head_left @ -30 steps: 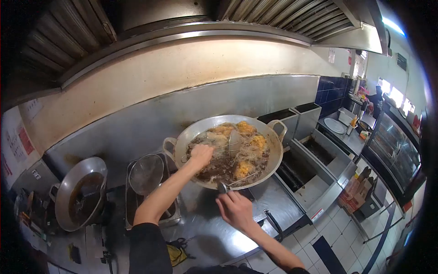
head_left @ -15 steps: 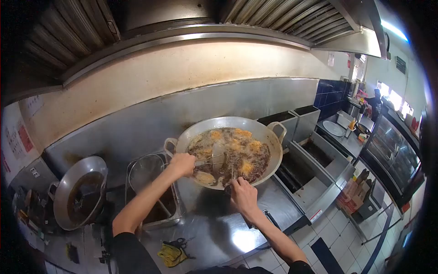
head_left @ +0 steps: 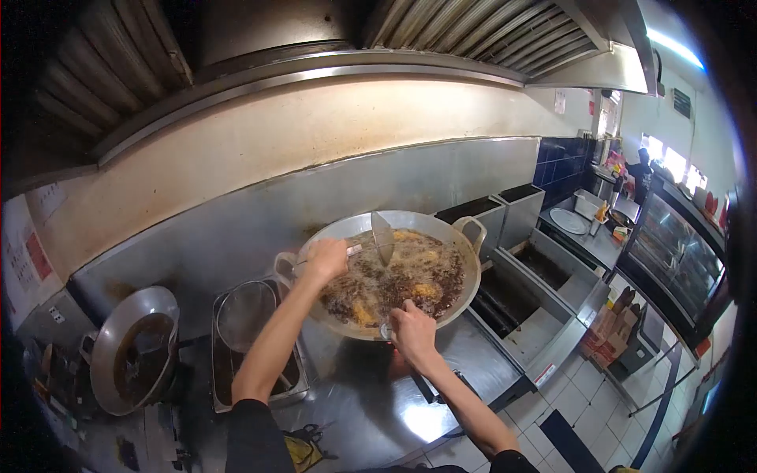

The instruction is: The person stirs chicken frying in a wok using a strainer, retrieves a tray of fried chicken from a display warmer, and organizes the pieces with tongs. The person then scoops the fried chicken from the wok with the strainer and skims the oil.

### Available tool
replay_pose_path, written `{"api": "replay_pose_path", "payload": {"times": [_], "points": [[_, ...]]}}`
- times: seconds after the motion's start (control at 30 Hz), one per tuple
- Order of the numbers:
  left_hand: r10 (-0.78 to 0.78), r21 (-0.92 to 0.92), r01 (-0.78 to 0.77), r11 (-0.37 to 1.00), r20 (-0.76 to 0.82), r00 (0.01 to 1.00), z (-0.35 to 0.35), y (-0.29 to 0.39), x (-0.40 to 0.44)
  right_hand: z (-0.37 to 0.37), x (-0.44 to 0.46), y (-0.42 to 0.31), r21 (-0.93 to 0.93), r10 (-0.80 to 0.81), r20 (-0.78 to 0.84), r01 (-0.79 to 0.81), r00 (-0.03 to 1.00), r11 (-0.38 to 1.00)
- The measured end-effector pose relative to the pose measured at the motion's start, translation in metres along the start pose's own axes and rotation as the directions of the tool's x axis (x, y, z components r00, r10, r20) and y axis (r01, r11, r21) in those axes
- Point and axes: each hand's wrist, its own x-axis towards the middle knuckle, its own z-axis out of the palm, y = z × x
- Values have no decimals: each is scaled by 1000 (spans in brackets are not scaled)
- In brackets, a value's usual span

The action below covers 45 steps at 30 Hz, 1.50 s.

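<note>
One steel counter (head_left: pixel 371 394), one wide wok (head_left: pixel 472 276) of bubbling oil, two bare hands above it.
The wide wok sits mid-counter; a smaller wok (head_left: pixel 162 303) holding dark liquid stands well to its left, with a metal tray (head_left: pixel 301 385) between them and a round strainer (head_left: pixel 243 317) over the tray. The left hand (head_left: pixel 327 258) is closed round the handle of a mesh skimmer (head_left: pixel 383 236), tilted over the oil. The right hand (head_left: pixel 414 329) curls at the near rim round a metal utensil (head_left: pixel 385 329), mostly hidden. Golden pieces (head_left: pixel 426 290) lie in the oil.
</note>
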Motion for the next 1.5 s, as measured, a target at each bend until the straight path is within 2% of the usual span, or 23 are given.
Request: {"api": "replay_pose_path", "payload": {"times": [0.07,0.13,0.17,0.23,0.27,0.33,0.37,0.4,0.5,0.67,0.73,0.8,0.9,1.0,1.03,1.07,1.13,1.2,1.3,1.33,1.4,1.43,1.5], "points": [[2,-12,-3,1000,-52,999,19,6,17,-2,0,-2,-8,-6,50,7,999,1000],[-14,-104,1,995,-127,992,40,11,28,-12,-3,-2,-29,5,38,-4,999,1000],[-12,-103,-1,995,-122,992,56,10,37,-17,-6,0,27,-21,8,21,1000,999],[-27,-12,28,1000,52,998,86,3,55,-22,-7,5,86,-55,-21,57,998,995],[-36,-13,36,999,57,998,91,7,48,-24,-9,9,119,-62,-2,62,998,991],[124,152,-128,980,34,992,107,19,29,-21,-14,12,159,-72,33,66,997,985],[135,116,-131,985,-28,990,104,24,14,-19,-12,14,137,-87,43,80,995,987],[138,115,-135,984,-24,990,101,22,10,-17,-10,17,113,-99,50,93,994,989],[187,137,-194,972,62,980,89,6,-1,-15,-3,18,76,-125,14,124,992,989],[97,110,-129,986,258,961,16,-3,-33,-6,10,20,117,-85,87,74,993,990],[77,77,-101,992,271,960,-15,-9,-47,-10,15,21,86,-51,193,34,980,996],[64,54,-83,995,281,958,-34,-16,-63,-19,13,20,89,-78,179,63,981,994],[1,136,-38,990,263,965,-54,-20,-84,-33,16,19,185,-138,246,93,959,978],[-20,194,-33,981,264,964,-30,-18,-87,-35,17,18,191,-97,283,43,954,981],[38,145,-67,987,193,981,-16,-20,-85,-39,19,14,199,-86,323,22,942,980],[30,144,-60,988,197,980,-3,-22,-81,-33,18,15,203,-92,330,24,939,979],[51,48,-59,997,153,987,16,-22,-70,-24,21,17,133,-160,240,131,958,983],[50,18,-53,998,137,989,31,-23,-61,-21,24,18,141,-145,267,110,953,984],[6,5,-6,1000,144,990,36,-27,-50,-11,32,28,141,-165,419,116,893,983],[3,4,-4,1000,197,980,33,-31,-49,-15,34,28,134,-162,407,116,899,984],[2,0,-1,1000,234,972,25,-37,-54,-31,31,25,173,-187,274,143,943,975],[48,-12,-47,999,287,957,12,-37,-67,-46,29,20,136,-162,170,140,972,981],[103,-16,-104,994,332,938,-18,-31,-89,-99,23,-5,266,-5,85,-18,996,964]]}}
